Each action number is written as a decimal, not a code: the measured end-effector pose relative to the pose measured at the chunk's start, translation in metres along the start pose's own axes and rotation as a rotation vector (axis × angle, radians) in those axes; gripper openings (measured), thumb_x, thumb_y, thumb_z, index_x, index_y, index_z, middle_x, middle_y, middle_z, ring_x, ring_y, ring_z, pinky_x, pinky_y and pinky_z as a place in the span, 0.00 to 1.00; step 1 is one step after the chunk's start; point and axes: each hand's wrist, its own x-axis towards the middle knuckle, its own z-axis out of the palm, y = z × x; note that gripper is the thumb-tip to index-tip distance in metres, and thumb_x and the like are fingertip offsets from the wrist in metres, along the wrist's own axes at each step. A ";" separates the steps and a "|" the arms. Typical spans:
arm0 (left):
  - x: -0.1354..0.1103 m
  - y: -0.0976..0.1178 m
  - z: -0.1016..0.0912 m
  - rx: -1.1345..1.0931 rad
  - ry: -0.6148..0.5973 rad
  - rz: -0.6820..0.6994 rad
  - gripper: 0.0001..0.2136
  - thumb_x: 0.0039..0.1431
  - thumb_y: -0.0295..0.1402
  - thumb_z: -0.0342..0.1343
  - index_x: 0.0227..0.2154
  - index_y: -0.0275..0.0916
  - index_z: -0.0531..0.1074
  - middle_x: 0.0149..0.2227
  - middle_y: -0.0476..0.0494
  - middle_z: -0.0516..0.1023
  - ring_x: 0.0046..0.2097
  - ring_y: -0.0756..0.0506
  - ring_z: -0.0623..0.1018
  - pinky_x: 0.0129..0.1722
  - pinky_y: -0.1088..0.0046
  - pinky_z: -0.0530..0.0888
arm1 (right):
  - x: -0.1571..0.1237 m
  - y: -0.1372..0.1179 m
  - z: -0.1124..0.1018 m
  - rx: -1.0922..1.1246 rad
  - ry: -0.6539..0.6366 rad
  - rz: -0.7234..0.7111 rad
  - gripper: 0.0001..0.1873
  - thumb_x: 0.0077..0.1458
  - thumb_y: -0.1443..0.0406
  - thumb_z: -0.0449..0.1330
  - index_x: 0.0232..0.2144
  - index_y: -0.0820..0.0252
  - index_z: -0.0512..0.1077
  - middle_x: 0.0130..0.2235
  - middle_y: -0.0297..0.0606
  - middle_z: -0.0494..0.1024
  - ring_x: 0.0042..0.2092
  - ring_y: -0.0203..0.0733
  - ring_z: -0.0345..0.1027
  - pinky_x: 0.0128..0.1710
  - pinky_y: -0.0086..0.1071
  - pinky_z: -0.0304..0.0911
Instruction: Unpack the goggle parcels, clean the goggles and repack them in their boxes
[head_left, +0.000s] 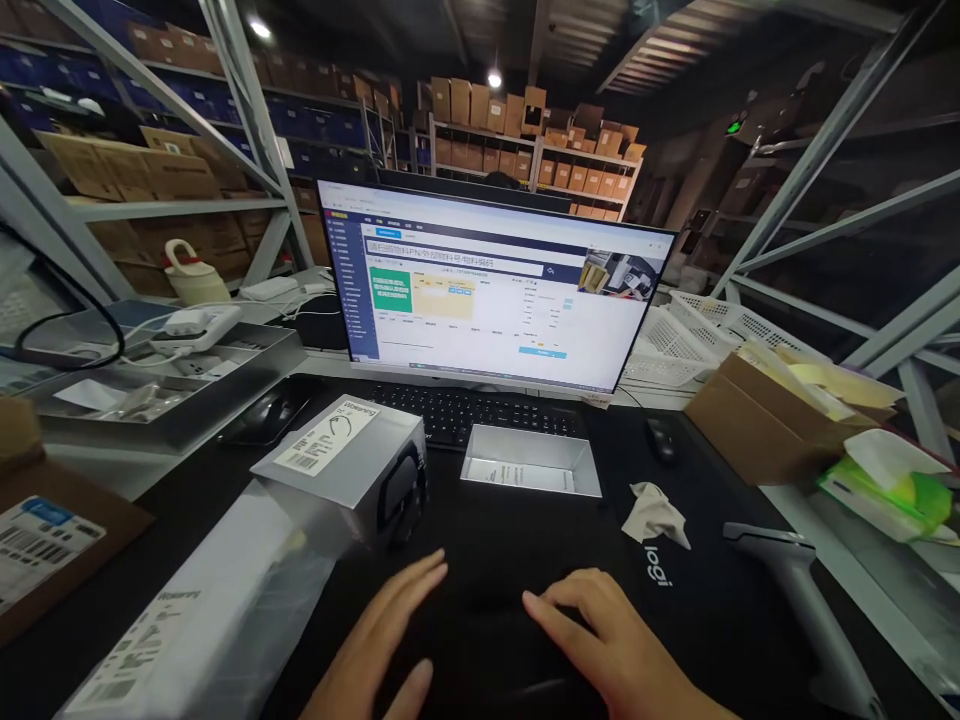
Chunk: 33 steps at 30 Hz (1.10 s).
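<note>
My left hand (379,640) is low over the black desk mat (480,560), fingers stretched out and holding nothing. Across from it my right hand (600,625) is open as well, its fingers slightly bent and nothing in its grasp. Nearest to the left hand stands a grey box (360,450) with a white barcode label on top and a dark picture on its side. In front of that box lies a long labelled package in clear plastic (202,600). Beyond both hands sits an open, shallow white box (531,462). A crumpled piece of paper or cloth (655,515) lies past my right hand.
A monitor (487,290) stands behind a black keyboard (457,412). To the right are a barcode scanner (810,600), a mouse (661,440), a cardboard box (780,410) and a tissue pack (889,485). At left are a metal tray (225,390) and a brown carton (52,540).
</note>
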 end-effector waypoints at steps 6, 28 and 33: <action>0.105 0.018 0.029 0.614 0.078 0.370 0.25 0.63 0.22 0.47 0.63 0.35 0.61 0.64 0.33 0.66 0.65 0.34 0.66 0.64 0.44 0.66 | 0.004 -0.011 0.005 -0.222 0.075 -0.122 0.24 0.66 0.60 0.55 0.62 0.59 0.61 0.43 0.42 0.78 0.41 0.45 0.69 0.39 0.38 0.68; 0.066 0.004 0.005 0.302 0.042 0.498 0.18 0.69 0.23 0.47 0.58 0.38 0.66 0.53 0.40 0.77 0.55 0.45 0.74 0.66 0.57 0.62 | -0.007 -0.005 -0.007 -0.021 0.153 0.013 0.52 0.45 0.51 0.73 0.66 0.60 0.57 0.49 0.47 0.76 0.47 0.52 0.72 0.45 0.42 0.72; 0.040 0.013 0.004 -0.189 -0.019 0.196 0.30 0.67 0.53 0.48 0.65 0.43 0.56 0.63 0.34 0.65 0.64 0.36 0.67 0.64 0.51 0.65 | -0.020 0.019 -0.039 0.072 0.187 0.180 0.49 0.47 0.51 0.71 0.67 0.43 0.55 0.59 0.44 0.71 0.54 0.62 0.72 0.49 0.47 0.75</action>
